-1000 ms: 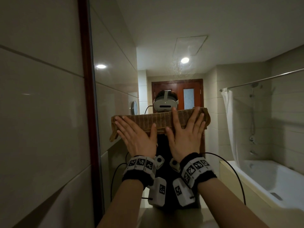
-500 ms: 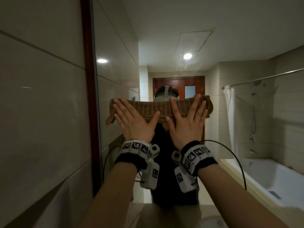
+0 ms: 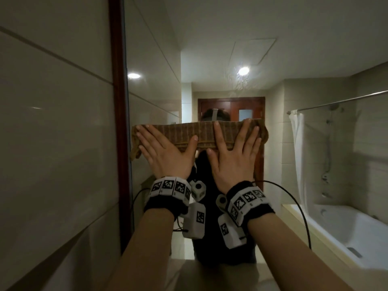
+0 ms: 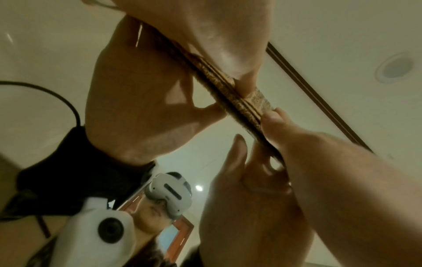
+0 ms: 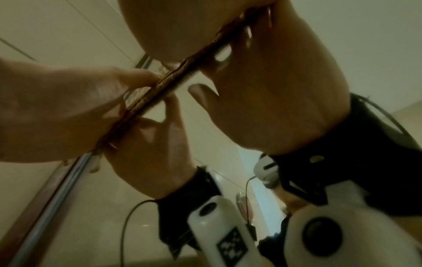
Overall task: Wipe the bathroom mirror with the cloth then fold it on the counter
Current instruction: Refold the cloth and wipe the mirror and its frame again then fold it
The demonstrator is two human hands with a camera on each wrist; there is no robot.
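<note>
A brown ribbed cloth (image 3: 201,133), folded into a long band, lies flat against the mirror (image 3: 210,59) at head height. My left hand (image 3: 163,150) presses its left half with straight, spread fingers. My right hand (image 3: 233,152) presses the right half the same way. In the left wrist view my left hand (image 4: 205,27) shows at the top, the cloth's edge (image 4: 242,101) is sandwiched against the glass, and my right hand (image 4: 342,171) shows at the right. In the right wrist view my right hand (image 5: 164,32) sits on the cloth (image 5: 173,79), beside my left hand (image 5: 57,117).
The mirror's dark wooden frame (image 3: 116,101) runs vertically just left of the cloth, with a tiled wall (image 3: 52,143) beyond it. The glass reflects a bathtub (image 3: 346,232), a white shower curtain (image 3: 298,143) and a wooden door (image 3: 241,108). Cables hang from both wristbands.
Both hands have slid the cloth upward on the mirror. It now covers the reflected headset that showed above it a second ago. The hands stay flat.
</note>
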